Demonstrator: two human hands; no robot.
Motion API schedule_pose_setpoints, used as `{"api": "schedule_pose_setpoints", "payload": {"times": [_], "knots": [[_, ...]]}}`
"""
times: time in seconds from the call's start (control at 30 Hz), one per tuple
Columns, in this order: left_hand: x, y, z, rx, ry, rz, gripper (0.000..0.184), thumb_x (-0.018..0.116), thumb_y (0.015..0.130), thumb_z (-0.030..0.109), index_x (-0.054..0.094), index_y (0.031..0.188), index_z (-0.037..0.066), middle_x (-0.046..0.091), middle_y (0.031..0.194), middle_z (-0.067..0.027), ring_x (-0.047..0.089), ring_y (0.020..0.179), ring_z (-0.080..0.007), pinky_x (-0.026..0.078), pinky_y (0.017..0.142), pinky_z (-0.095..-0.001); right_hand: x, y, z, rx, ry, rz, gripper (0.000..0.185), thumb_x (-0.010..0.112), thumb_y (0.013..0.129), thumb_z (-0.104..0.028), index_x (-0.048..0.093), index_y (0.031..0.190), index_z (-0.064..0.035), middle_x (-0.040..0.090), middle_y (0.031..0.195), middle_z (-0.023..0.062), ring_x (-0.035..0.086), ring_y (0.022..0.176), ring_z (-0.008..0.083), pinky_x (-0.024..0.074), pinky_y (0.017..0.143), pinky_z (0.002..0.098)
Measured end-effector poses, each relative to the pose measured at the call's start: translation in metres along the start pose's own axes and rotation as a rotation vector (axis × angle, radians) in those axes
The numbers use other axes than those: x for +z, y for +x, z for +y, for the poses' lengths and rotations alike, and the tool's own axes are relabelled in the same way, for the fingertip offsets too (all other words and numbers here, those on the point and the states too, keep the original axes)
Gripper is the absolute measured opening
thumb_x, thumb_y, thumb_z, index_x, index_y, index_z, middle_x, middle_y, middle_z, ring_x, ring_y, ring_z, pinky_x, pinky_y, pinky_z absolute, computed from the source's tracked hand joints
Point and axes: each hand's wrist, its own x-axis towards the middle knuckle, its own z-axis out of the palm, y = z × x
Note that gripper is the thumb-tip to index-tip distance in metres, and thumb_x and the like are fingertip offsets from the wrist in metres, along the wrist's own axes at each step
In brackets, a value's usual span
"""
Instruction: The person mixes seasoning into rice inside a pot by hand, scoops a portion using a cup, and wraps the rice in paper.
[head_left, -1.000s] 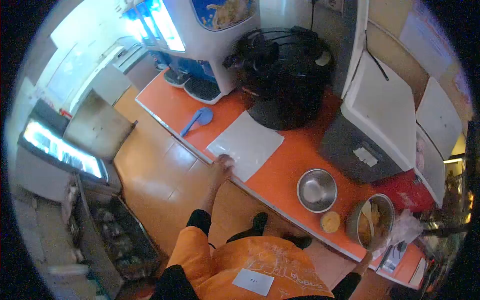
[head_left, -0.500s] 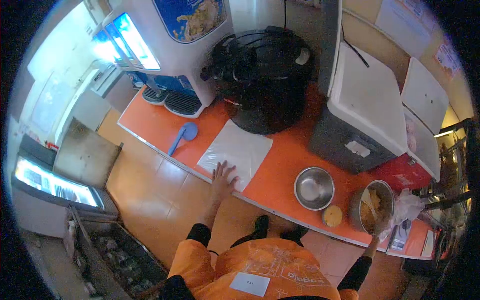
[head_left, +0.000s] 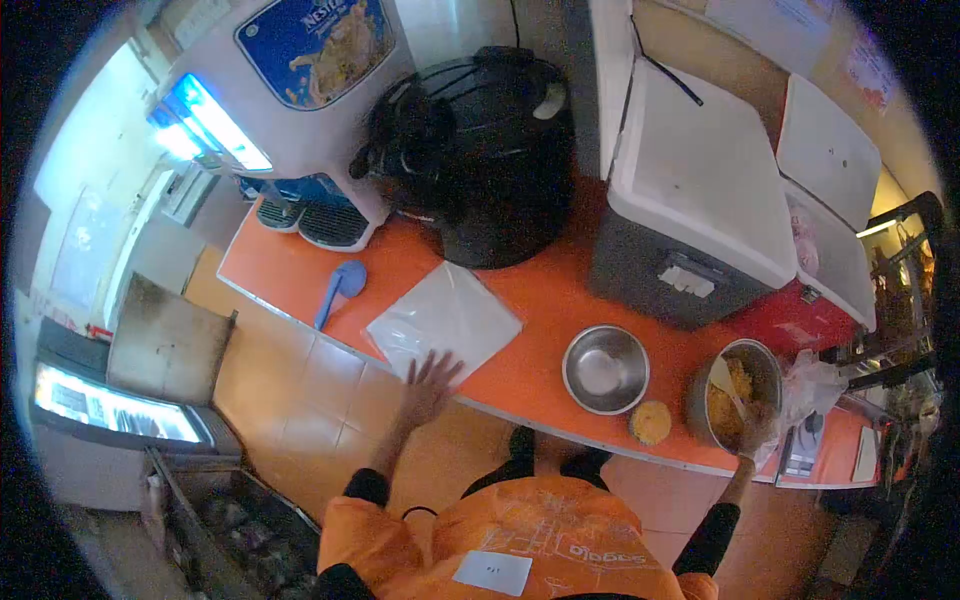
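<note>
My left hand [head_left: 430, 390] has its fingers spread over the near edge of a white plastic sheet [head_left: 445, 325] on the orange counter. My right hand [head_left: 757, 432] is at the near right rim of a metal pot [head_left: 698, 400], which holds yellow-orange food [head_left: 728, 408] and a pale spatula [head_left: 727, 382]. Its fingers are too dim and blurred to make out. Left of the pot lie a small round yellow item [head_left: 650, 423] and an empty steel bowl [head_left: 605, 370]. A clear plastic bag [head_left: 808, 385] touches the pot's right side.
A blue scoop [head_left: 341, 290] lies left of the sheet. Behind stand a drink machine [head_left: 340, 140], a large black lidded container [head_left: 490, 170] and a grey cooler with a white lid [head_left: 700, 180]. A red cooler [head_left: 800, 320] is at the right. The counter's metal edge [head_left: 540, 425] runs along the front.
The view has shifted, so the counter things sit further left. My left hand's fingers, earlier bunched at the sheet's edge, are now spread. My right hand stays by the pot.
</note>
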Motion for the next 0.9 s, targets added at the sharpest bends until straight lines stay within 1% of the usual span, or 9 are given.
{"api": "schedule_pose_setpoints", "payload": {"times": [0.17,0.23,0.3,0.4,0.53,0.6,0.7,0.77,0.9], "knots": [[-0.021,0.002,-0.100,0.191,-0.248,-0.252,0.058,0.057,0.082,0.019,0.040,0.137,0.020,0.024,0.153,-0.0056,0.025,0.140,-0.0324,0.022,0.104,-0.0666,-0.004,0.000,-0.002,-0.002,0.076,-0.008,0.026,0.065,0.083,-0.024,0.064,0.105,-0.0099,0.068,0.096,0.0113,0.063,0.090,0.0283,0.0498,0.079,0.0380],[-0.008,0.021,-0.114,-0.115,-0.153,-0.131,0.048,0.061,0.081,0.026,0.047,0.126,0.017,0.038,0.144,-0.0070,0.036,0.133,-0.0311,0.027,0.101,-0.0652,0.000,0.004,0.002,-0.034,0.016,-0.023,0.028,0.064,0.083,-0.023,0.063,0.107,-0.0107,0.067,0.096,0.0116,0.063,0.089,0.0290,0.0500,0.078,0.0380],[0.003,0.055,-0.064,-0.267,-0.231,0.090,0.046,0.063,0.081,0.031,0.048,0.121,0.014,0.047,0.131,-0.0096,0.043,0.124,-0.0326,0.031,0.097,-0.0650,0.004,0.002,0.004,-0.044,-0.162,-0.018,0.030,0.064,0.082,-0.029,0.065,0.102,-0.0052,0.065,0.096,0.0189,0.062,0.089,0.0349,0.0476,0.077,0.0436],[0.016,0.093,0.014,-0.289,-0.006,0.251,0.048,0.063,0.081,0.038,0.048,0.118,0.011,0.050,0.121,-0.0134,0.047,0.116,-0.0321,0.037,0.092,-0.0609,0.026,0.004,0.031,-0.077,-0.008,0.037,0.037,0.065,0.082,-0.030,0.063,0.107,-0.0035,0.064,0.102,0.0191,0.060,0.095,0.0360,0.0463,0.082,0.0453],[0.049,0.112,0.010,-0.379,-0.315,0.301,0.031,0.064,0.077,0.015,0.053,0.105,0.007,0.049,0.109,-0.0177,0.052,0.103,-0.0326,0.046,0.079,-0.0462,0.043,0.003,0.050,0.015,0.398,0.096,0.039,0.065,0.084,-0.032,0.063,0.108,-0.0020,0.063,0.106,0.0185,0.058,0.098,0.0361,0.0455,0.085,0.0447],[0.042,0.108,0.007,-0.355,-0.478,0.270,0.029,0.063,0.074,0.005,0.054,0.101,0.005,0.048,0.105,-0.0184,0.053,0.098,-0.0333,0.047,0.075,-0.0421,0.047,0.001,0.047,-0.009,0.073,0.092,0.038,0.065,0.085,-0.034,0.063,0.105,-0.0009,0.064,0.102,0.0188,0.059,0.093,0.0367,0.0462,0.081,0.0444],[-0.015,0.101,0.027,-0.364,-0.597,0.409,0.031,0.057,0.066,-0.008,0.055,0.095,0.001,0.047,0.103,-0.0196,0.053,0.089,-0.0353,0.046,0.070,-0.0407,0.033,0.000,0.036,-0.167,-0.004,0.153,0.038,0.065,0.085,-0.034,0.063,0.103,-0.0001,0.065,0.098,0.0192,0.059,0.089,0.0373,0.0464,0.078,0.0440],[-0.011,0.094,0.026,-0.237,-0.291,0.502,0.032,0.057,0.063,-0.008,0.058,0.094,-0.002,0.048,0.104,-0.0206,0.052,0.089,-0.0370,0.046,0.070,-0.0400,0.007,-0.004,0.001,-0.175,0.045,0.162,0.037,0.065,0.085,-0.033,0.063,0.103,-0.0001,0.065,0.096,0.0194,0.059,0.088,0.0372,0.0464,0.077,0.0437],[0.011,0.106,0.049,-0.521,0.117,0.572,0.031,0.065,0.073,0.013,0.065,0.101,0.001,0.046,0.117,-0.0189,0.050,0.101,-0.0407,0.043,0.080,-0.0511,-0.021,0.002,-0.028,-0.082,0.152,-0.021,0.033,0.066,0.084,-0.029,0.063,0.102,-0.0011,0.065,0.095,0.0195,0.060,0.088,0.0367,0.0465,0.077,0.0429]]}}
